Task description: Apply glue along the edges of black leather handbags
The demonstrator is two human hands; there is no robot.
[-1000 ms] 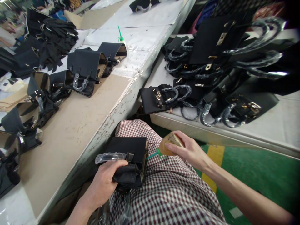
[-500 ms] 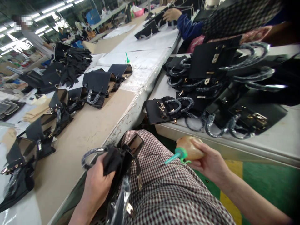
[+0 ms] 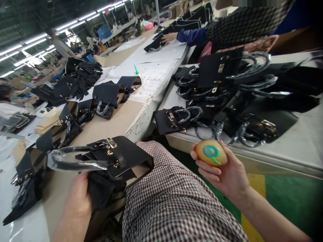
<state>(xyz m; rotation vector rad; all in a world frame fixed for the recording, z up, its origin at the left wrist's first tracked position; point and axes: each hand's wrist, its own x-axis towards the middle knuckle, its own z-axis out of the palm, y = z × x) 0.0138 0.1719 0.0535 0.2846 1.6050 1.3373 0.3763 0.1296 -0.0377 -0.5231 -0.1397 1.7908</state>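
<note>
Black handbag (image 3: 133, 151), amber glue-style bottle (image 3: 199, 153).

Bag (image 3: 133, 151) left, bottle (image 3: 202, 151) right, bag pile (image 3: 209, 72) behind.

L tabletop (image 3: 111, 129): black bags (image 3: 108, 94) in rows, approx. along its length, some w/ plastic-wrapped handles. Bottle w/ green nozzle (image 3: 136, 71) upright just beyond far bag. Beige sheets (image 3: 47, 123) stacked twd L edge; heap of black pieces (image 3: 87, 73) farther back.

R tabletop (image 3: 309, 134): pile of black bags (image 3: 208, 72), metal clasps, wrapped handles; one bag (image 3: 163, 121) flat at near L corner.

Far end, L tabletop: co-worker's hand (image 3: 169, 38), blue sleeve (image 3: 190, 36), at a black piece (image 3: 153, 44).

Bkgd: pink basin (image 3: 149, 26), blue bin (image 3: 104, 31), ceiling lights (image 3: 87, 15). Flr (image 3: 290, 193) green, yellow stripe (image 3: 253, 201).
</note>
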